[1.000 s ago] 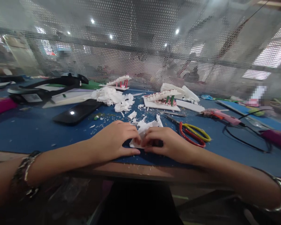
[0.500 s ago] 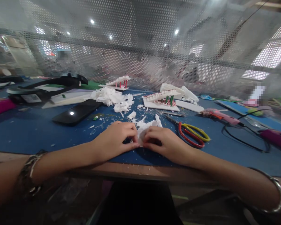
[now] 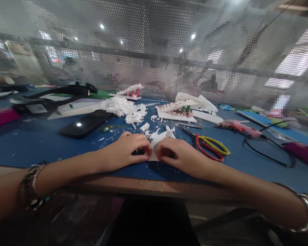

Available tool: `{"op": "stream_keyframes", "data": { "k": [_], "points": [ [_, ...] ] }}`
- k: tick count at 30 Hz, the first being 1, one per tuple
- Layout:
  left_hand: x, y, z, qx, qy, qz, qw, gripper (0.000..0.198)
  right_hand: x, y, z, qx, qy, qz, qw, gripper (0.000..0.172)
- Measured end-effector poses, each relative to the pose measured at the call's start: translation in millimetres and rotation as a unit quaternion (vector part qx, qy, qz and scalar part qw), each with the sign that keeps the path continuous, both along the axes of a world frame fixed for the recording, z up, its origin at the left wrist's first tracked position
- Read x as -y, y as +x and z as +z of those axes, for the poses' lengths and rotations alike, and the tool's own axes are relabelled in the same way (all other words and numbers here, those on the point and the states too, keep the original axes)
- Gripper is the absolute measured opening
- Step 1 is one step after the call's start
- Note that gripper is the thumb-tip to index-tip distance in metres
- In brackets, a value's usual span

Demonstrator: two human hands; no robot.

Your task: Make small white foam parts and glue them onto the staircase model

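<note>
My left hand [image 3: 130, 148] rests at the table's front edge, thumb and fingers pinching the left side of a small white paper-like piece [image 3: 154, 154]. My right hand [image 3: 182, 155] holds the right side of the same piece with bent fingers. Both hands cover much of it. Torn, crumpled white scraps [image 3: 161, 135] stand up just behind the fingers. Scissors with red and yellow handles [image 3: 210, 148] lie right of my right hand, blades pointing away to the left. A black phone [image 3: 87, 123] lies beyond my left forearm.
Crumpled white shreds [image 3: 122, 106] are heaped at the back. Two small white stair models [image 3: 178, 111] stand near the mesh screen [image 3: 149, 51]. On the right lie a pink glue gun [image 3: 242, 128] with its black cord and a magenta object [image 3: 301, 152]. Crumbs dot the blue tabletop [image 3: 30, 147].
Fingers of both hands have shifted slightly on the white piece, and more of its front edge shows between them. The scraps behind have changed shape a little. The view has moved slightly.
</note>
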State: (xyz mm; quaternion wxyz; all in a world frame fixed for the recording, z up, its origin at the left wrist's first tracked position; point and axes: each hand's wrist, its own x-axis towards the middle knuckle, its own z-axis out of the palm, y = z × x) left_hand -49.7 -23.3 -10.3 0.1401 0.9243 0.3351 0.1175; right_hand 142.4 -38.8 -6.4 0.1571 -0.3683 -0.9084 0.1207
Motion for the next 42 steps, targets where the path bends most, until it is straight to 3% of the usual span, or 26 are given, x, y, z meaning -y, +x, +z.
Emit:
{"op": "stream_keyframes", "data": {
  "k": [3, 6, 10, 18, 22, 27, 31, 34, 42],
  "points": [
    [4.1, -1.1, 1.0, -0.013, 0.065, -0.047, 0.997, 0.018, -1.5, 3.8, 3.4, 0.013, 0.01, 0.055, 0.998, 0.011],
    [8.6, 2.4, 5.2, -0.037, 0.167, -0.068, 0.983, 0.029, -4.3, 8.1, 10.0, 0.035, -0.031, 0.066, 0.997, 0.007],
    [10.2, 11.6, 12.4, -0.083, 0.179, -0.102, 0.975, 0.019, -7.8, 10.3, 15.5, 0.034, -0.055, 0.076, 0.995, 0.007],
    [12.2, 31.9, 16.7, -0.113, 0.198, -0.026, 0.973, 0.022, -5.0, 9.9, 8.7, 0.056, 0.02, 0.084, 0.995, 0.009],
    [8.9, 32.6, 17.4, -0.073, 0.163, 0.012, 0.984, 0.017, -4.0, 10.9, 9.6, 0.052, 0.065, 0.033, 0.996, 0.009],
    [-14.1, 30.1, 31.9, 0.111, 0.079, 0.034, 0.99, 0.022, -22.5, 15.3, 26.2, -0.045, 0.114, -0.041, 0.992, 0.005],
    [-37.6, 35.0, 45.3, 0.207, -0.021, 0.054, 0.977, 0.028, -41.8, 18.5, 37.7, -0.203, 0.045, -0.063, 0.976, 0.013],
    [-47.5, 40.7, 46.8, 0.26, -0.069, 0.064, 0.961, 0.029, -46.2, 18.7, 40.1, -0.269, 0.03, -0.072, 0.96, 0.012],
    [-47.4, 43.0, 30.7, 0.274, -0.159, 0.04, 0.948, 0.031, -38.9, 22.6, 32.3, -0.2, 0.119, -0.049, 0.971, 0.01]
  ]
}}
